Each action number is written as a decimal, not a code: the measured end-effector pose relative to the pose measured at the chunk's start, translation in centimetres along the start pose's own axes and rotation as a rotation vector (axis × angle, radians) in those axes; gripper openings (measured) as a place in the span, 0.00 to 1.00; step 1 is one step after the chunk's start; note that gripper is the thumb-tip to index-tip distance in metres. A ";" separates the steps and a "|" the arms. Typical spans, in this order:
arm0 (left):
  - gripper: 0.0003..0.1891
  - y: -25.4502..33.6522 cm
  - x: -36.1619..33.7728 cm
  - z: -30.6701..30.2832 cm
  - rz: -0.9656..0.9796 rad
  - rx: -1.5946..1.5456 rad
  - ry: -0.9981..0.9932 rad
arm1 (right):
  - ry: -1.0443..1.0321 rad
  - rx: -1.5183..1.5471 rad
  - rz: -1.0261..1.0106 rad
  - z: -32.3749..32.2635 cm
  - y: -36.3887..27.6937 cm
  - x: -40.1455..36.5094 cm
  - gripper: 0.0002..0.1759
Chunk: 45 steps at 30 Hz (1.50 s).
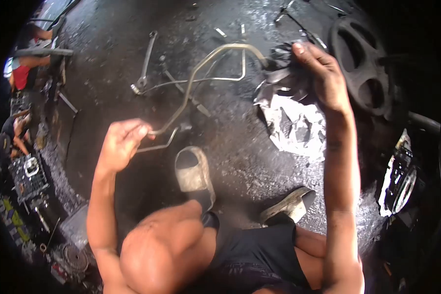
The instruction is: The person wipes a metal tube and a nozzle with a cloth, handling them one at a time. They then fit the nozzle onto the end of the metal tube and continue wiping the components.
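The bent pipe (pixel 189 81) could slip from your left hand (pixel 122 144) if that pinch is too light, as only your thumb and fingertips hold its near end. The loose rag (pixel 279 76) could bunch up and catch on the far end. A swing could knock the thin pipe (pixel 243 61) on the floor (pixel 240 127). The bent pipe runs between your hands, over the floor's middle, up toward its far edge. Your right hand (pixel 328 81) grips the rag around the far end.
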<state>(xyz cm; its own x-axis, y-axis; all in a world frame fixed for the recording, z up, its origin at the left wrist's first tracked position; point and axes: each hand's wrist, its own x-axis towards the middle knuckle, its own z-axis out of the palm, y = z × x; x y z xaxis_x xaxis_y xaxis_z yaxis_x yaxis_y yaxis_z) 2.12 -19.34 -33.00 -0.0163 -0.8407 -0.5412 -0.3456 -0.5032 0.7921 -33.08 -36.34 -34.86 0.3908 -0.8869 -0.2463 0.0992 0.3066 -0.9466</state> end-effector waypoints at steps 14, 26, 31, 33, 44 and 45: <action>0.19 -6.3 -1.0 1.2 -0.033 -0.241 0.073 | -0.112 0.872 -0.220 -4.9 4.3 -1.2 0.33; 0.28 -1.3 0.9 1.5 0.155 -0.111 0.006 | -0.064 -0.193 0.033 8.6 5.0 -2.0 0.16; 0.25 0.8 3.1 4.5 0.311 -0.400 0.206 | -0.186 -0.646 0.035 10.7 3.8 -2.3 0.22; 0.19 1.2 3.3 3.8 0.274 -0.328 0.242 | -0.220 -0.490 -0.316 10.5 5.3 -2.4 0.25; 0.20 3.3 2.5 5.6 0.373 -0.401 0.161 | -0.278 -0.144 -0.162 10.9 4.5 -1.7 0.23; 0.25 4.0 2.6 5.6 0.446 -0.337 0.168 | -0.371 -0.050 -0.131 10.9 4.4 -1.7 0.24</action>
<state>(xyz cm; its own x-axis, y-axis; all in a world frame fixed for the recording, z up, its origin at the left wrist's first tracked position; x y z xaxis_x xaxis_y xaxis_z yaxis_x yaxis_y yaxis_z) -4.55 -22.41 -32.85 0.0666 -0.9923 -0.1046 -0.0218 -0.1063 0.9941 -23.34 -29.68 -36.31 0.6829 -0.7294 -0.0391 0.1297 0.1737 -0.9762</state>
